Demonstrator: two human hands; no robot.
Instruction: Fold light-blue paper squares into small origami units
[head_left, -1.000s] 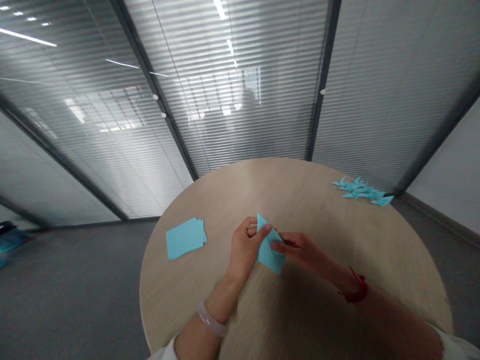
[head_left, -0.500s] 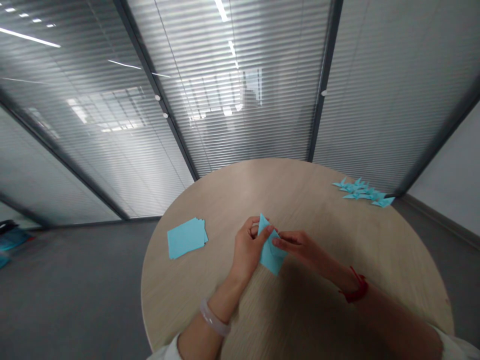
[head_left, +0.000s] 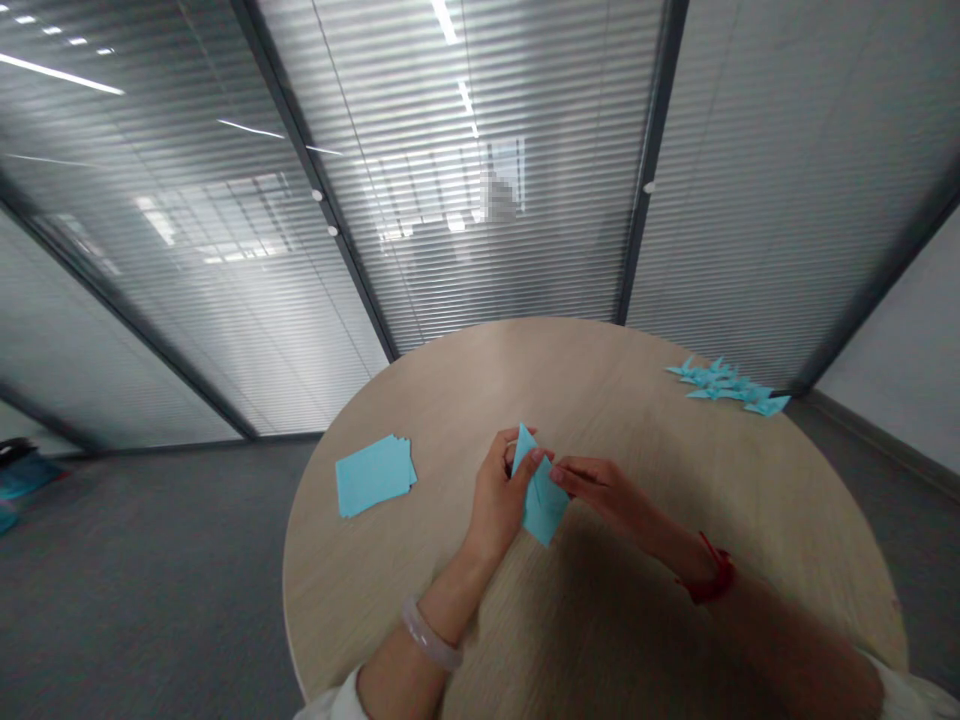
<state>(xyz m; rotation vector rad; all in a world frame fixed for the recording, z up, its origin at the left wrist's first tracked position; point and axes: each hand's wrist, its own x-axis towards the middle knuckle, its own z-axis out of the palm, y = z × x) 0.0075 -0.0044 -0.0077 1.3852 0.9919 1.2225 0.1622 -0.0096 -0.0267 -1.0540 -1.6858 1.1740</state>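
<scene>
In the head view, the left hand (head_left: 498, 492) grips a folded light-blue paper piece (head_left: 544, 510) over the round wood-grain tabletop (head_left: 390, 580); the right hand (head_left: 600, 485) pinches its right edge. Stacked light-blue rectangular paper sheets (head_left: 373, 477) lie left, clustered folded light-blue paper shapes (head_left: 724, 382) far right.

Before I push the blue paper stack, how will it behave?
The paper stack will likely fan apart: its edges sit misaligned. Individual sheets are probably light and easily bent, judging by the matching folded paper held nearby.
</scene>
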